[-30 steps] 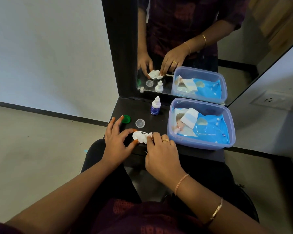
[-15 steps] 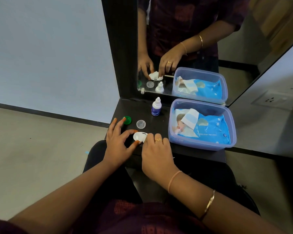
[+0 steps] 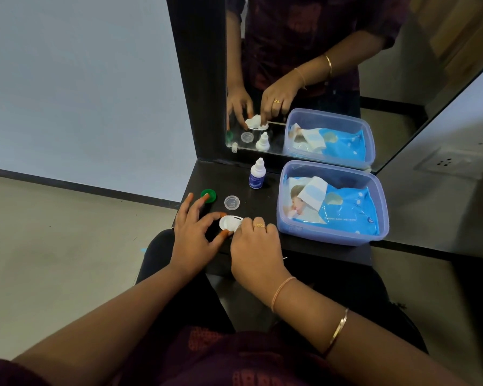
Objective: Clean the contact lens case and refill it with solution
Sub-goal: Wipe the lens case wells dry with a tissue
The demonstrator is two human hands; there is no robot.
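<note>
My left hand [image 3: 191,240] pinches the white lens case [image 3: 229,222] at the shelf's [image 3: 329,253] near edge, other fingers spread; my right hand [image 3: 255,245], fingertips bunched, presses a wipe into it — too hard and it may skid off.

My right hand [image 3: 255,247] covers the right half of the white lens case [image 3: 229,222], so I can't tell what the fingertips press there; the mirror [image 3: 346,79] hints at a white wad, too small to ID. Left hand [image 3: 194,235] thumb hides the case's near edge. Print on the solution bottle [image 3: 256,174] label is unreadable. Wet-wipes pack [image 3: 335,207] text is blurred and its lower part sits behind the blue tub [image 3: 332,235] wall. Both forearms are cut off by the btm edge.
</note>
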